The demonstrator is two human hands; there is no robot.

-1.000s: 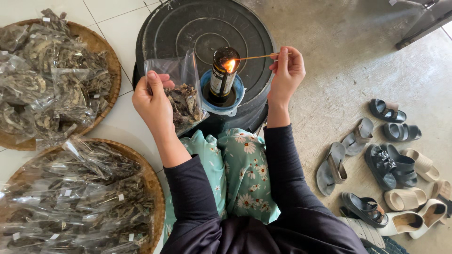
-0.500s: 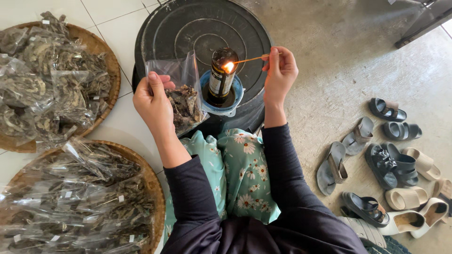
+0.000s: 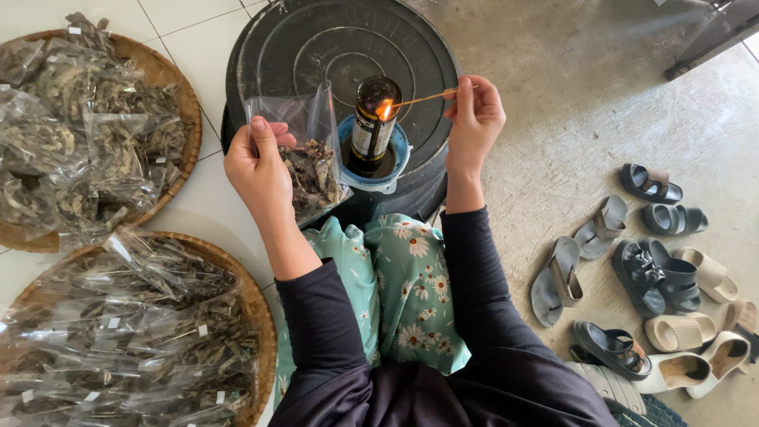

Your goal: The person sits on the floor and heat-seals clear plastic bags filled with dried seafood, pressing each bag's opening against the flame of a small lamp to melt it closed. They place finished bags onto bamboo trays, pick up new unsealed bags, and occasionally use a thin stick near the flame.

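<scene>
**Burning stick held at the bottle mouth**

While the small flame [image 3: 385,110] sits at the top of the dark bottle [image 3: 372,126], a thin wooden stick [image 3: 423,99] is pinched between thumb and fingers of the right hand [image 3: 474,119], its tip laid against the bottle's mouth. Compared with a second ago, the stick has been brought slightly lower and closer, and the flame is now seen right at the rim. The bottle stands in a blue cup [image 3: 371,158] at the near edge of a round black lid [image 3: 316,47] on the floor.

The left hand [image 3: 257,166] is closed around a clear plastic bag [image 3: 304,154] of dried dark pieces, held upright just beside the bottle, its open top kept apart from the flame. Its grip on the bag is unchanged. Two woven trays [image 3: 178,87] of filled bags lie on the tiled floor to the left; sandals [image 3: 648,269] lie to the right.
</scene>
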